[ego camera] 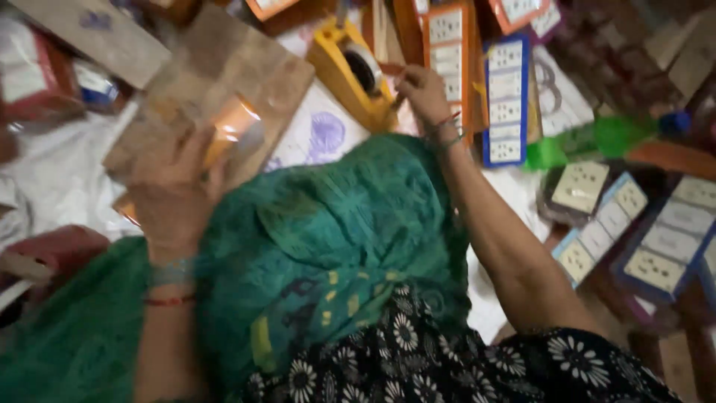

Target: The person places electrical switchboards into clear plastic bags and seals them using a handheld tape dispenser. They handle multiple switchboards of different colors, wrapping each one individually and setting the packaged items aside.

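Left hand: I see my left hand [175,195] spread flat against a clear-wrapped brown cardboard packet [212,97], fingers open across its lower edge and pressing it rather than closing round it; the packet sits up and to the left of the yellow tape dispenser [350,71], tilted, its film catching an orange glare.

Right hand: my right hand [424,93] reaches to the dispenser's right end, fingertips pinched together there; blur keeps me from telling whether they hold the tape end or only touch it.

Handling: I judge the packet light and fairly stiff, the wrap slick under the palm, so the firm cardboard edges look the surer hold than the glossy face. The dispenser looks like hard plastic, steadier, with a tape roll [365,66] seated in its middle.

Containers: just right of the dispenser stand an orange-framed pack [447,45] and a blue-framed pack [506,101], each showing a column of white switch plates. Farther right and lower, blue boxes [660,250] lie open-faced with more white socket plates in rows.

Foreground: a green cloth [335,239] drapes below the dispenser, over a dark floral-print fabric [447,366].

Left margin: a red block [48,250] lies well left of the dispenser, on white sheeting [63,175].
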A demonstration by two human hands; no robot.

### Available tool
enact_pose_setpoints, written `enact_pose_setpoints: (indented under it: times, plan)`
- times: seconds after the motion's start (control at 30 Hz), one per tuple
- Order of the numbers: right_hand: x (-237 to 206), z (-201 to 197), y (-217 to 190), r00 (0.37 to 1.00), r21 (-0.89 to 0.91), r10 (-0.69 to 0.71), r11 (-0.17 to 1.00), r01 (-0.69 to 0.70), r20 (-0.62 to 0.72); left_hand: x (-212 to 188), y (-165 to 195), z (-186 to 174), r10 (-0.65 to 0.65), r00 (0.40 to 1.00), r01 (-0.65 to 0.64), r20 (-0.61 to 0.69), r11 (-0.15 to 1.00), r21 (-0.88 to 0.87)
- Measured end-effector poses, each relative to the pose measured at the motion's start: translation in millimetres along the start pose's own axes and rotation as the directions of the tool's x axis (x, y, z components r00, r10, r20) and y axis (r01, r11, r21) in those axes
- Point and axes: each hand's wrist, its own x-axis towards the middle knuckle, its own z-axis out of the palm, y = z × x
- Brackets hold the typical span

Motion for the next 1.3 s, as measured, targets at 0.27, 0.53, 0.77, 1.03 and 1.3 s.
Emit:
enact_pose_setpoints:
  times: [0.27, 0.53, 0.77, 1.03, 1.3]
  plan:
    - [-37.2, -9.6, 19.3, 0.866, 0.065, 0.489, 0.866, -0.497, 0.101, 4.6, -4.9, 2.6, -0.137, 0.990, 0.141, 0.043, 0.984, -0.107]
    - [-17.5, -2.5, 16.4, 0.822, 0.077, 0.468, 0.853, -0.516, 0.323, 14.0, 5.0, -2.9, -0.168, 0.985, 0.166, -0.025, 0.984, -0.071]
    - [-32.3, 7.4, -7.0, 0.939, -0.035, 0.338, 0.940, -0.340, -0.062, 14.4, 10.8, -9.6, -0.172, 0.985, 0.168, -0.019, 0.977, -0.131]
    - [-56.7, 154.1, -134.0, 0.995, 0.390, -0.047, 0.918, 0.076, -0.084, 19.7, 1.9, -5.8, -0.175, 0.982, 0.171, -0.072, 0.983, -0.062]
    - [-57.5, 226.9, -161.3, 0.990, 0.343, -0.126, 0.934, 0.096, 0.065, 17.3, 4.0, -6.8, -0.122, 0.992, 0.122, -0.006, 0.992, -0.030]
